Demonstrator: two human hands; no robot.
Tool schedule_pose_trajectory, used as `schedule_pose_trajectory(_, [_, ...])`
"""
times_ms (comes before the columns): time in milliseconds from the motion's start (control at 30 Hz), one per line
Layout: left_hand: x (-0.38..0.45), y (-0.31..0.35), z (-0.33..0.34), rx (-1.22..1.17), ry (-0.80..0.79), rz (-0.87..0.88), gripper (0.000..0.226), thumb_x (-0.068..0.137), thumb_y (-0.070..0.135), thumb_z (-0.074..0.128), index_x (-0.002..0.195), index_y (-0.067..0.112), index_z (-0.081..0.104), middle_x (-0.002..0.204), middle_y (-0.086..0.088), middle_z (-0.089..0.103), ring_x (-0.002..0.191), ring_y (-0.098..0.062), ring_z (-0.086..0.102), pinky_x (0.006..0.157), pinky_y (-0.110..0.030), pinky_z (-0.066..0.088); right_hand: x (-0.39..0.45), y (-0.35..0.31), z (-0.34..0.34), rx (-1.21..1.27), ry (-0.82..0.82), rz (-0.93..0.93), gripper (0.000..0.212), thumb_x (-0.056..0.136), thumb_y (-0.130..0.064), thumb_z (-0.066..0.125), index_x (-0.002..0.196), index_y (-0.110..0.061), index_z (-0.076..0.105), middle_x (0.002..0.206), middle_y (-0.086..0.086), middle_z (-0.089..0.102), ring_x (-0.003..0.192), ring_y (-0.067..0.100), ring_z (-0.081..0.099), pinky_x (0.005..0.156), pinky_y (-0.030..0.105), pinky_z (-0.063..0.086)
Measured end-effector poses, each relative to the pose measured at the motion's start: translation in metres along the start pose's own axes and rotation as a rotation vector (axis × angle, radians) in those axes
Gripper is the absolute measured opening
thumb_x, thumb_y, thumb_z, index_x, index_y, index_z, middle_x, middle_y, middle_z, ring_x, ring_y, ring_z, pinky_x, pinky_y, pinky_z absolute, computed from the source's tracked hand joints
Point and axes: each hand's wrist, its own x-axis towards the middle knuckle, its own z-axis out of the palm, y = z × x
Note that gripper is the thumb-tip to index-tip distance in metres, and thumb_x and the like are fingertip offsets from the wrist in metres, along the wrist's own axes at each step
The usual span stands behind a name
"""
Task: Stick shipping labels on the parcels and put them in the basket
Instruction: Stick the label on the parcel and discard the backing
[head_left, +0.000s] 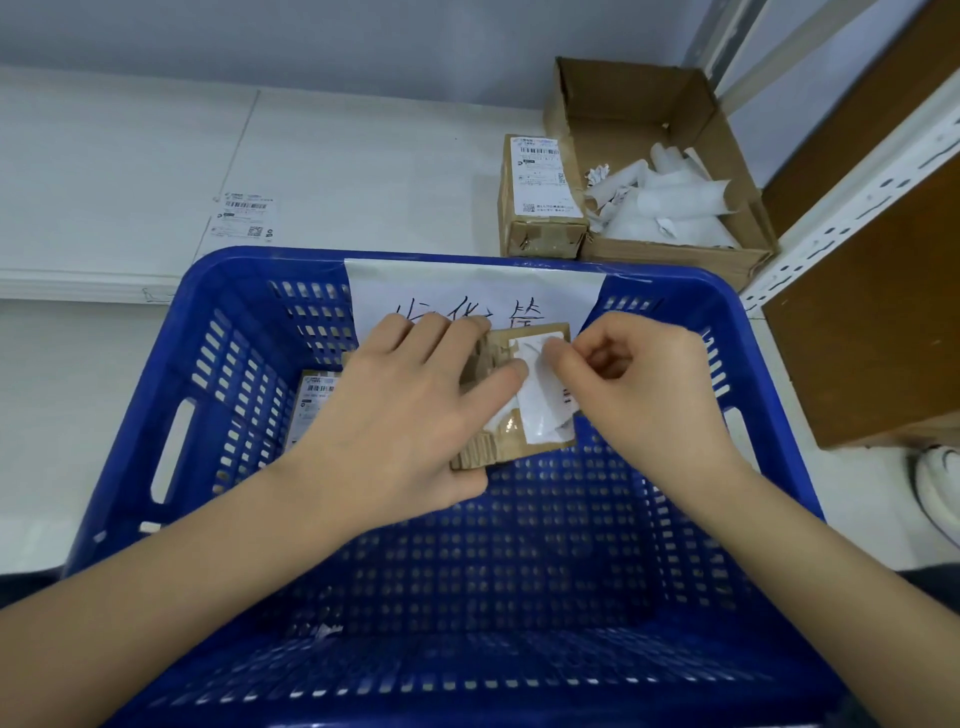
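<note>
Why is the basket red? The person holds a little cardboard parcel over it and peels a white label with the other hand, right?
The basket is blue, not red, as the head view shows. The rest holds: the left hand holds the small cardboard parcel over the basket, and the right hand pinches the white label on it.

The white table (130, 156) carries a loose label (243, 217), a labelled parcel (540, 197) and an open carton (654, 166).

three parcels (540, 195) (514, 400) (314, 400); one blue basket (218, 291); one open cardboard box (660, 104) of backing scraps; one loose label (244, 215); two hands (410, 410) (644, 389)
</note>
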Motion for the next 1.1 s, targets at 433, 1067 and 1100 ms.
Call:
schedule_pose_trajectory(433, [0.0, -0.008, -0.001, 0.001, -0.027, -0.017, 0.072, 0.052, 0.047, 0.074, 0.115, 0.014, 0.057, 0.113, -0.022, 0.061, 0.089, -0.038, 0.061, 0.074, -0.043, 0.045, -0.005, -0.001, 0.0, -0.135, -0.135, -0.254, 0.026, 0.095, -0.028, 0.05, 0.093, -0.01, 0.069, 0.079, -0.003, 0.067, 0.067, 0.011, 0.06, 0.06, 0.029, 0.052])
schedule_pose_trajectory(1067, [0.001, -0.009, -0.004, -0.003, 0.045, 0.007, 0.064, 0.064, 0.052, 0.052, 0.118, 0.019, 0.046, 0.116, -0.019, 0.061, 0.091, -0.036, 0.06, 0.075, -0.04, 0.042, 0.0, -0.005, -0.002, 0.225, -0.192, 0.113, 0.015, 0.08, -0.026, 0.074, 0.077, -0.012, 0.07, 0.07, 0.002, 0.067, 0.065, 0.016, 0.062, 0.059, 0.02, 0.051])
schedule_pose_trajectory(1100, [0.001, -0.009, -0.004, 0.002, 0.049, 0.011, 0.067, 0.062, 0.051, 0.059, 0.119, 0.019, 0.047, 0.116, -0.02, 0.06, 0.091, -0.036, 0.06, 0.075, -0.04, 0.042, 0.0, -0.006, -0.002, 0.233, -0.197, 0.109, 0.015, 0.081, -0.026, 0.074, 0.077, -0.012, 0.07, 0.069, 0.003, 0.067, 0.063, 0.016, 0.061, 0.057, 0.018, 0.049])
